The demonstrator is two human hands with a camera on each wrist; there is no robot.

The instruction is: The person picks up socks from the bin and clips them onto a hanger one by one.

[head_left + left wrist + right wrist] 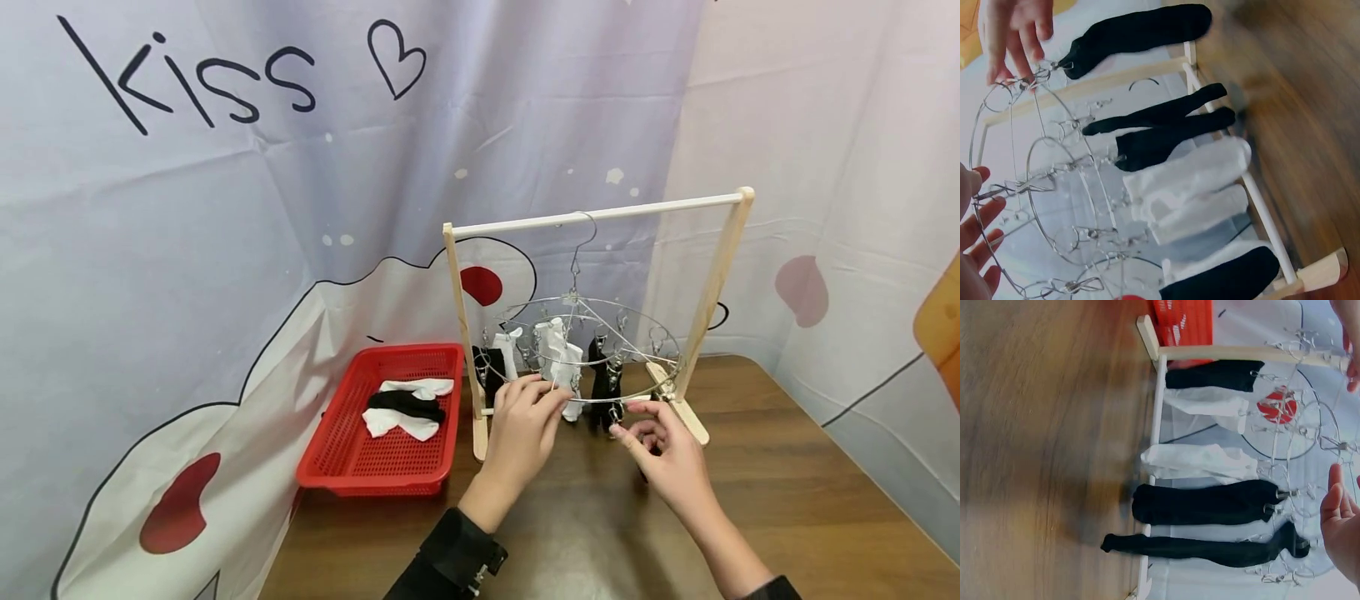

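A round metal clip hanger (592, 301) hangs by its hook from a rack. My left hand (521, 425) holds the near left part of its outer ring, thumb and fingers on either side of the wire in the left wrist view. My right hand (667, 454) is at the ring's near right side, its loosely bent fingertips right at a small clip (616, 412). A long black sock (1141, 37) hangs from the clip beside those fingers; the head view mostly hides it behind the hand. Farther back hang white socks (1188, 181) and other black socks (1210, 503).
The rack's white bar (517, 225) runs across wooden uprights (723, 267) with flat feet on the brown table (787, 467). Left of it stands a red basket (330, 454) with white socks (401, 423) and a black sock (405, 405) inside. A printed curtain (187, 217) hangs behind.
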